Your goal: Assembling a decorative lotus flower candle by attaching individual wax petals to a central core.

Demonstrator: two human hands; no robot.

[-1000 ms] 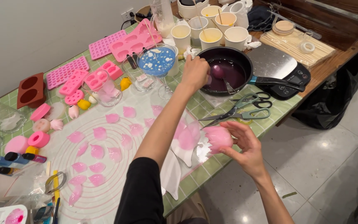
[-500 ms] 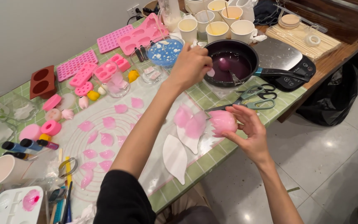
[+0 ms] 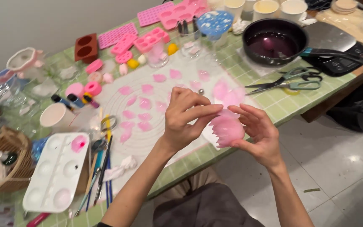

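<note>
My right hand [image 3: 255, 132] cradles a pink wax flower [image 3: 227, 128] made of layered petals, just off the near edge of the green tiled table [image 3: 269, 103]. My left hand [image 3: 185, 117] presses a thin pink petal against the flower's upper left side with fingertips. Several loose pink petals [image 3: 143, 103] lie on the white round-marked mat [image 3: 148, 138] behind my hands. A black pan [image 3: 274, 42] with dark pink liquid sits at the far right.
Scissors [image 3: 286, 82] lie right of the mat. Pink silicone moulds [image 3: 148, 40], cups [image 3: 293, 8], a glass [image 3: 158, 52], a white palette [image 3: 55, 172], brushes [image 3: 99, 172], dye bottles [image 3: 74, 101] and a wicker basket [image 3: 3, 168] crowd the table. A scale [image 3: 337, 48] sits far right.
My left hand drew back from the pan to the flower in my right hand, bringing a petal. The view shifted left and closer to the mat.
</note>
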